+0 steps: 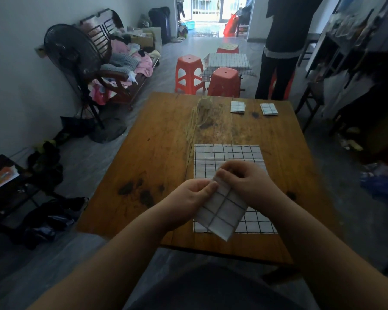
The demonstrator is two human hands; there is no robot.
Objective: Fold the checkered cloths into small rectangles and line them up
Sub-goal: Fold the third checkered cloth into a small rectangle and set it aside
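A small folded checkered cloth [222, 211] hangs tilted above the near part of the wooden table [161, 139]. My left hand [188, 200] pinches its upper left edge with thumb and fingers. My right hand [244, 182] grips its upper right corner, fingers curled over the fold. Under them a larger checkered cloth [226, 153] lies spread flat on the table. Two folded checkered rectangles lie side by side at the far edge, one on the left [238, 106] and one on the right [268, 108].
Two orange stools [189, 72] stand beyond the table beside a low table draped with a checkered cloth [227, 62]. A person in dark clothes [278, 48] stands at the far right. A floor fan [72, 54] and a cluttered bench [121, 63] stand left.
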